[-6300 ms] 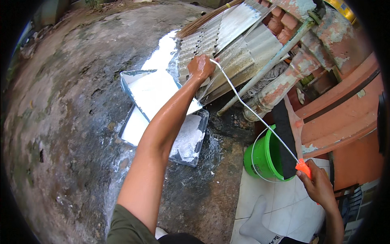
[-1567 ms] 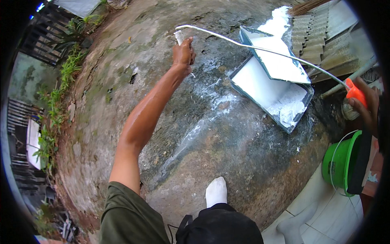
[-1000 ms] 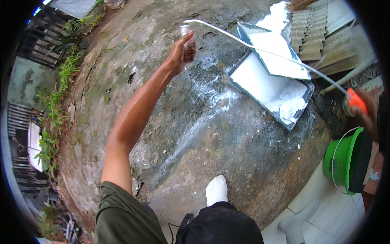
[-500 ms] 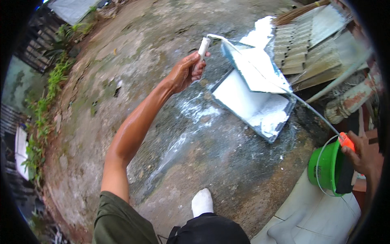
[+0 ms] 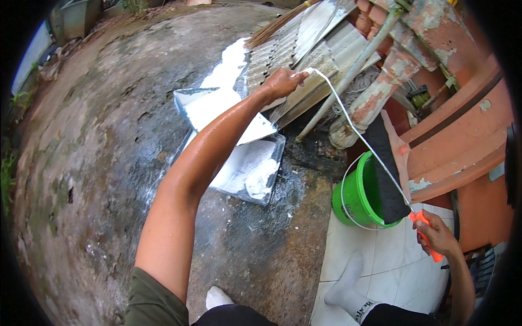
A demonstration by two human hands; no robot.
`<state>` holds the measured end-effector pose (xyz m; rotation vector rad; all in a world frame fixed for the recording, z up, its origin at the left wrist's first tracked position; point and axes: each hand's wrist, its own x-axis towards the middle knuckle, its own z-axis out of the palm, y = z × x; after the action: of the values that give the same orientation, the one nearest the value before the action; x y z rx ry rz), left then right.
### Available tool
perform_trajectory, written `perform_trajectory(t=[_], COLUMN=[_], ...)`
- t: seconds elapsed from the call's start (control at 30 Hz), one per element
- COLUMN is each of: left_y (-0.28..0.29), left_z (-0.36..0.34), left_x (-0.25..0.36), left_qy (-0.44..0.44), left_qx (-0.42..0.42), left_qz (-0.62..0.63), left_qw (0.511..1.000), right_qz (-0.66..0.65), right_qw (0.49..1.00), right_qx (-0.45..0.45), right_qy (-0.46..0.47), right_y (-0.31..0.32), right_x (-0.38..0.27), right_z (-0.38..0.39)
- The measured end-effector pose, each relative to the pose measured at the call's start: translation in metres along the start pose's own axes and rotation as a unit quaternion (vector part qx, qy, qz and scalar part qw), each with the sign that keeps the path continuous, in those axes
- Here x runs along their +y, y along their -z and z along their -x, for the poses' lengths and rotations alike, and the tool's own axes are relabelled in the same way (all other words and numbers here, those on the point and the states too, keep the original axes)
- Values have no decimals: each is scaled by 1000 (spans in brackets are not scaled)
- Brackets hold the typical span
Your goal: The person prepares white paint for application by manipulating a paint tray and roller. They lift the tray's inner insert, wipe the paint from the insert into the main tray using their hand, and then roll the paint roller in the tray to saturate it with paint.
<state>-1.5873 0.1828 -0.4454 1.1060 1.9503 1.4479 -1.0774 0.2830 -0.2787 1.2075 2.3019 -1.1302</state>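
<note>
My right hand (image 5: pixel 441 234) is closed round the orange handle of a paint roller (image 5: pixel 421 221) at the lower right. From the handle a thin wire frame, smeared white, runs up and bends over at the far end. There my left hand (image 5: pixel 280 86) is closed on the roller's other end; the fingers hide most of the roller sleeve. Below and beyond my left forearm lie two paint trays (image 5: pixel 264 195) coated in white paint, one lapping over the other. A green bucket (image 5: pixel 348 196) with a wire handle stands near my right hand.
Corrugated sheets (image 5: pixel 304 81) and a broom (image 5: pixel 277 27) lie at the far side, beside a pole (image 5: pixel 353 70) and a peeling pipe (image 5: pixel 375 98). A black piece (image 5: pixel 383 168) hangs by an orange bench (image 5: pixel 457 155). White tiles (image 5: pixel 391 266) lie under my right foot; stained concrete (image 5: pixel 109 163) spreads left.
My view has swung to the right. My left hand has moved with the roller's end toward the corrugated sheets. My right hand, still on the handle, now shows more fully.
</note>
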Motion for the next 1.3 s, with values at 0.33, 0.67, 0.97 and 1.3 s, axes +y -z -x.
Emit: perform_trajectory(t=[0.33,0.67,0.97,1.3], left_y=[-3,-2,6,5], left_z=[-14,-8,-6,-11], left_x=[-20,-7,7,-1], left_qy=[-41,25,10,-76], left_qx=[-148,-113,-83,-129], left_qz=[262,300,212,209], left_qw=[953,947,974,966], right_qz=[147,211,214,203], right_qw=[985,968,964,959], right_qx=[84,121,138,163], right_qy=[37,64,71,108], right_y=[6,15,10,17], right_x=[13,3,4,5], right_z=[-6,-10,-5,-3])
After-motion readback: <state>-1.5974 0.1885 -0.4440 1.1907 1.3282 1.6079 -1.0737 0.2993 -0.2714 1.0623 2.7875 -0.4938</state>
